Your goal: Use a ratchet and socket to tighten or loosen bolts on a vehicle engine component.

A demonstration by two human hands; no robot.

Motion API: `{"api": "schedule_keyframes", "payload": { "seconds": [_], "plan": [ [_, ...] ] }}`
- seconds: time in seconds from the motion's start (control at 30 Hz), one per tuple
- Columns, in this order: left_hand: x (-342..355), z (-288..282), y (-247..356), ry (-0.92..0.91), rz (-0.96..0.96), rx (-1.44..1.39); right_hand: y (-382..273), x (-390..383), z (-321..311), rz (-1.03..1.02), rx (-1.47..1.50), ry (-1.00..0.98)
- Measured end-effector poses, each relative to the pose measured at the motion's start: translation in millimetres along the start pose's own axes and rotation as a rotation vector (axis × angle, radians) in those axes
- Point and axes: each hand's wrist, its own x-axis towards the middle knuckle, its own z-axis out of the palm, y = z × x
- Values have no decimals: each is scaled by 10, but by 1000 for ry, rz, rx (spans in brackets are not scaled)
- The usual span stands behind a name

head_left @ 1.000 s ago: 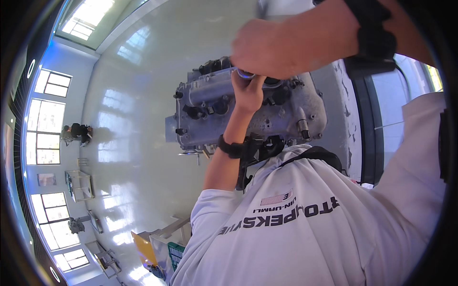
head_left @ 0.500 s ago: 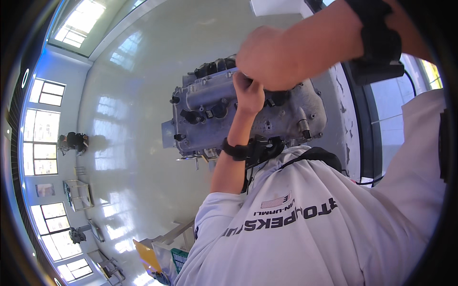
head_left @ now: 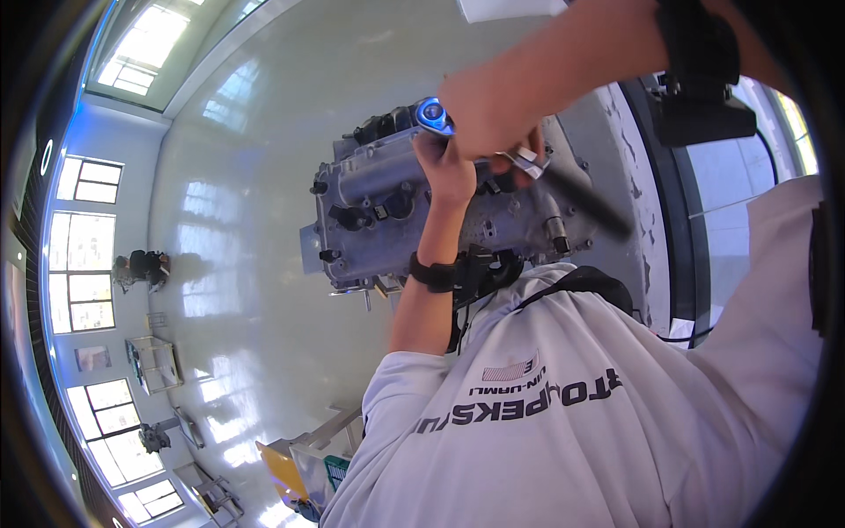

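My right hand (head_left: 493,119) is wrapped around a ratchet wrench over the far side of the engine. The wrench's round, shiny head (head_left: 432,115) shows beyond the fingers, and its dark handle (head_left: 588,202), smeared by motion, sticks out toward the right. Just below the head, my left hand (head_left: 447,169) has its fingers closed together; what they grip is hidden. Beneath both hands lies a grey metal engine (head_left: 515,224) with its valve cover up, bearing several black ignition coils (head_left: 400,204) and an oil filler neck (head_left: 555,231).
Black intake parts (head_left: 380,129) run along the engine's far edge. A yellow panel (head_left: 280,471) and a green basket (head_left: 335,471) stand at the lower left. A person in dark clothes (head_left: 145,267) is far off to the left. A dark post (head_left: 678,211) rises at the right.
My right hand has turned and shifted slightly, so the ratchet's head and handle now show. My left hand has moved slightly left beneath the head.
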Motion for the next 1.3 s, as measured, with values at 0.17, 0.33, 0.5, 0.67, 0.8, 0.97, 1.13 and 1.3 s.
{"api": "schedule_keyframes", "payload": {
  "seconds": [0.17,0.33,0.5,0.67,0.8,0.97,1.13,1.3],
  "plan": [
    [-16,-132,130,-209,-312,-88,81,-21,0,-2,-3,-3],
    [-14,-56,118,-177,-376,-166,10,8,44,-5,-13,-17],
    [-81,-71,-116,182,-1,-98,30,-22,-21,-19,-10,-15],
    [0,-305,-71,-267,-433,-364,52,46,27,-36,-11,5],
    [29,-263,-122,-216,-372,-343,9,85,18,-46,-3,-4],
    [-139,-86,-21,-42,-362,-319,35,2,6,-60,-13,-9],
    [-56,-251,-227,-270,-379,-267,73,21,-3,-87,-44,-28],
    [-265,118,-155,198,-192,-8,5,155,-78,-239,-146,-32]
  ]
}}
